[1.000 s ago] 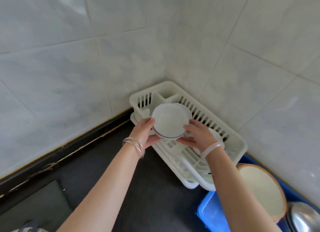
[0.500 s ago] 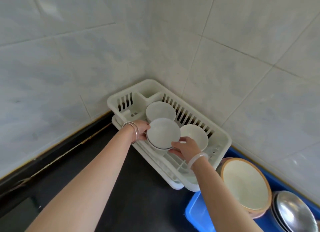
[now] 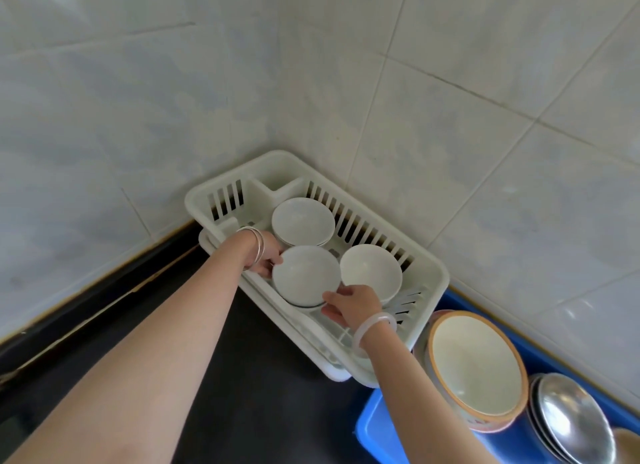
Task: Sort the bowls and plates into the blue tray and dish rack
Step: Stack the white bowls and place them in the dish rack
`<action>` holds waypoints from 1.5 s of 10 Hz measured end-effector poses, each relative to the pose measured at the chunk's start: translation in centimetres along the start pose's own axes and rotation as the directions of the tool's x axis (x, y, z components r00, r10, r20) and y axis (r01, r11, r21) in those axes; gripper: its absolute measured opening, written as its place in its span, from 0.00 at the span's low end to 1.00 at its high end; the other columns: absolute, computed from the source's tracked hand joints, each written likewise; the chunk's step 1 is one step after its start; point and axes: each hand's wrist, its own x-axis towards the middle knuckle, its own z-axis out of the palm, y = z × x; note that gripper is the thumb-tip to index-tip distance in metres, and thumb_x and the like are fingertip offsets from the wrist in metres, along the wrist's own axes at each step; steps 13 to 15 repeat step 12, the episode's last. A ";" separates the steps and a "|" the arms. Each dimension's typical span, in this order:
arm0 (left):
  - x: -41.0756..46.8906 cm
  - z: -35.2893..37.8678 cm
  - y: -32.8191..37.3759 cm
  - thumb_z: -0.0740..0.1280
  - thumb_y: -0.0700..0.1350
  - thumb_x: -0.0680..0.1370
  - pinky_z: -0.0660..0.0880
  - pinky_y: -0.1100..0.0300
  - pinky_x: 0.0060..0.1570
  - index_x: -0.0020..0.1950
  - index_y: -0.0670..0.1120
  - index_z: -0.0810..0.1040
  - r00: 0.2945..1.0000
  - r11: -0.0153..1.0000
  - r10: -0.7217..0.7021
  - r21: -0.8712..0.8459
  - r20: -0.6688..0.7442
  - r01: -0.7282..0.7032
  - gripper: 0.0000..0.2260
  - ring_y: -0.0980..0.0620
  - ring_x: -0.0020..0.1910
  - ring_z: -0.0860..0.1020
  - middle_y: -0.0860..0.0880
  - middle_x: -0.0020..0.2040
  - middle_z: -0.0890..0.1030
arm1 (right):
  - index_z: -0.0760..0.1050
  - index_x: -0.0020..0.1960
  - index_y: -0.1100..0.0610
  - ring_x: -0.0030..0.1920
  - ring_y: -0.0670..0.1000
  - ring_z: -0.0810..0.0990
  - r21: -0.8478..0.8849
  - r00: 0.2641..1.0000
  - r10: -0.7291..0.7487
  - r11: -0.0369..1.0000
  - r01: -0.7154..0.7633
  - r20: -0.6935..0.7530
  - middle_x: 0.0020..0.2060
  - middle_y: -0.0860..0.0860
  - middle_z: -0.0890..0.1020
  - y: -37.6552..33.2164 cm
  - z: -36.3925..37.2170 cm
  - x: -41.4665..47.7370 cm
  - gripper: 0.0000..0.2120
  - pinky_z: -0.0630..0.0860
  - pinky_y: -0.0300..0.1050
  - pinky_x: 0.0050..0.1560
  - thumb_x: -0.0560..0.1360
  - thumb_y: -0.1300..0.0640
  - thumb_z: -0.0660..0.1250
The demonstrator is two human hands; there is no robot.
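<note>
- Head view: a white slatted plastic dish rack (image 3: 427, 273) sits in the far corner of the dark bench (image 3: 263, 377), against the tiled walls.
- Three round white ceramic bowls sit in the rack — one toward its far end (image 3: 303, 221), one by its right wall (image 3: 370, 273), and the near white bowl (image 3: 306, 275) held between both hands.
- The left hand (image 3: 268, 255) has its fingers closed on that bowl's left rim; the right hand (image 3: 353, 304) pinches its near right rim. The bowl looks down on the rack floor or nearly so — I cannot tell which.
- Just right of the rack, the blue plastic tray (image 3: 381, 429) carries a white plate with an orange rim (image 3: 476, 365) and a stack of shiny metal plates (image 3: 575, 418), both leaning on edge.
- Progress, as a judgement: sorting looks well along, with bowls in the rack and plates in the tray. What remains here is letting go of the held bowl; no unsorted dishes show in view.
</note>
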 end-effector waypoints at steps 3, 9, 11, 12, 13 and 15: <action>-0.2 0.8 0.1 0.58 0.32 0.77 0.76 0.49 0.55 0.66 0.38 0.71 0.984 0.944 0.147 0.311 -0.099 -0.110 0.17 0.39 0.60 0.75 0.37 0.63 0.75 | 0.76 0.43 0.56 0.36 0.52 0.79 -0.094 0.998 -0.047 0.994 0.051 0.053 0.39 0.56 0.82 -0.2 -0.1 0.4 0.05 0.80 0.51 0.51 0.76 0.55 0.66; -1.1 1.4 -1.1 0.59 0.39 0.78 0.73 0.52 0.54 0.58 0.39 0.78 0.903 0.841 0.343 0.513 -0.258 -0.172 0.13 0.42 0.53 0.77 0.39 0.56 0.80 | 0.77 0.54 0.64 0.52 0.62 0.81 -0.119 0.998 -0.011 0.993 0.019 0.065 0.42 0.59 0.79 -1.1 0.6 -1.5 0.14 0.76 0.56 0.59 0.77 0.54 0.62; -2.7 2.3 -1.2 0.56 0.42 0.80 0.72 0.51 0.59 0.60 0.39 0.76 0.854 0.898 0.370 0.378 -0.366 -0.227 0.15 0.42 0.57 0.75 0.38 0.60 0.78 | 0.76 0.60 0.58 0.44 0.52 0.78 -0.086 0.991 -0.130 0.987 0.133 0.033 0.45 0.52 0.80 -1.0 -1.3 -3.6 0.15 0.75 0.51 0.54 0.78 0.53 0.59; -4.5 3.7 -2.0 0.54 0.42 0.80 0.68 0.53 0.62 0.63 0.39 0.74 0.766 0.919 0.393 0.235 -0.509 -0.316 0.16 0.44 0.60 0.74 0.40 0.64 0.76 | 0.77 0.53 0.54 0.41 0.46 0.81 0.176 0.950 -0.303 0.934 0.312 -0.075 0.49 0.52 0.83 -2.0 -4.4 -6.7 0.10 0.77 0.43 0.49 0.79 0.57 0.58; -4.5 3.7 -2.0 0.54 0.42 0.80 0.68 0.53 0.62 0.63 0.39 0.74 0.766 0.919 0.393 0.235 -0.509 -0.316 0.16 0.44 0.60 0.74 0.40 0.64 0.76 | 0.77 0.53 0.54 0.41 0.46 0.81 0.176 0.950 -0.303 0.934 0.312 -0.075 0.49 0.52 0.83 -2.0 -4.4 -6.7 0.10 0.77 0.43 0.49 0.79 0.57 0.58; -4.5 3.7 -2.0 0.54 0.42 0.80 0.68 0.53 0.62 0.63 0.39 0.74 0.766 0.919 0.393 0.235 -0.509 -0.316 0.16 0.44 0.60 0.74 0.40 0.64 0.76 | 0.77 0.53 0.54 0.41 0.46 0.81 0.176 0.950 -0.303 0.934 0.312 -0.075 0.49 0.52 0.83 -2.0 -4.4 -6.7 0.10 0.77 0.43 0.49 0.79 0.57 0.58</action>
